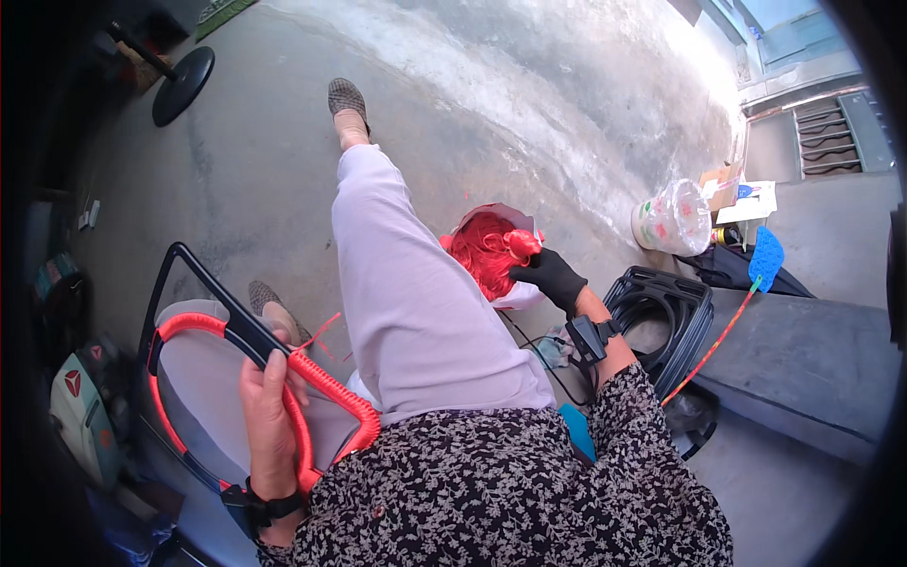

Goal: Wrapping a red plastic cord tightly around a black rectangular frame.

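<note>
I noted the person seated, one leg (406, 283) in pale trousers stretched toward 12 o'clock, shoe (346, 98) resting on the concrete floor (529, 104).

Left hand (268, 416): bare, fingers wrapped closed around the frame (203, 283), a black metal loop partly bound in red cord (326, 387). The grip sat at about 7 o'clock in the view, where the wrapped red section met the bare black bar. The wrapped part ran in an arc from 9 o'clock round under the hand to the knee side. A loose red strand (321, 331) trailed off just beside the thumb. A black strap (265, 506) circled the wrist.

Right hand (551, 276): in a black glove, fingers closed on the red bundle (487, 253), a mass of red cord lying in a pale wrapper just right of the thigh, near centre. Another strap (588, 335) sat on that forearm.

At 3 o'clock of the right hand lay a stack of black frames (675, 317), close by. A clear plastic tub (673, 217) stood at 2 o'clock, well apart, with a blue swatter (765, 257) on a red handle just beyond. A round black base (184, 83) stood at 11 o'clock.
</note>
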Demonstrator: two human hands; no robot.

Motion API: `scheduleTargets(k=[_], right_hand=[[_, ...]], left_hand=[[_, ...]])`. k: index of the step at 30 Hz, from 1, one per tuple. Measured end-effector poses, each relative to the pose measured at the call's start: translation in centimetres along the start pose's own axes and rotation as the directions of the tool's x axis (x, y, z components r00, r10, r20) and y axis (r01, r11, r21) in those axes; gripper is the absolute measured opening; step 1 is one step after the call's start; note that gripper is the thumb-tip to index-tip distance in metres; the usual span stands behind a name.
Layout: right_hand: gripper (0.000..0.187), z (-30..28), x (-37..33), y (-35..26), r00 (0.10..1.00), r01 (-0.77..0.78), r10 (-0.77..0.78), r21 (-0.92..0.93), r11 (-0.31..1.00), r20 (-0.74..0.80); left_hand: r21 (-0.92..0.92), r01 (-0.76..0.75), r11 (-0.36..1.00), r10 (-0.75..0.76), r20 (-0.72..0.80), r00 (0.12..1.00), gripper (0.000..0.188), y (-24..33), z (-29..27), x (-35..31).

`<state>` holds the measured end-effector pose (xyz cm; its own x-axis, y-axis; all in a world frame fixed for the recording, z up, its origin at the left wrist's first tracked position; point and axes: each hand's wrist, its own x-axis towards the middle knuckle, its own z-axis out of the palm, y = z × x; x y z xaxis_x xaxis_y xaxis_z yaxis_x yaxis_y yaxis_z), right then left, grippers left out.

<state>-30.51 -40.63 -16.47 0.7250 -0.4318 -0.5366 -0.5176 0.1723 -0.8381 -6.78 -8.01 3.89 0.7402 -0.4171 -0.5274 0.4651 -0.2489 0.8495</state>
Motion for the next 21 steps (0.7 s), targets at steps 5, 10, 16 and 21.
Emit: scheduleTargets(k=[5, 10, 16, 21], right_hand=[[0.046, 0.8, -1.4, -0.9, 0.995, 0.007, -0.067, 0.621, 0.784, 0.074], [0.052, 0.9, -1.1, -1.1, 0.996, -0.035, -0.055, 0.911, 0.411, 0.063], [0.046, 1.3, -1.8, -4.2, 0.991, -0.112, 0.133, 0.570, 0.814, 0.005], [0.046, 1.1, -3.4, -6.1, 0.997, -0.023, -0.034, 0.648, 0.762, 0.075]], left_hand=[[0.260, -0.380, 0.888, 0.456, -0.377, 0.807, 0.011, 0.0, -2.7, 0.6], [0.283, -0.481, 0.830, 0.557, -0.368, 0.745, 0.009, -0.2, -3.1, -0.4], [0.369, -0.623, 0.689, 0.717, -0.221, 0.661, 0.011, 0.0, -0.6, -2.4], [0.328, -0.674, 0.662, 0.667, 0.154, 0.729, 0.012, 0.7, 1.3, -2.8]])
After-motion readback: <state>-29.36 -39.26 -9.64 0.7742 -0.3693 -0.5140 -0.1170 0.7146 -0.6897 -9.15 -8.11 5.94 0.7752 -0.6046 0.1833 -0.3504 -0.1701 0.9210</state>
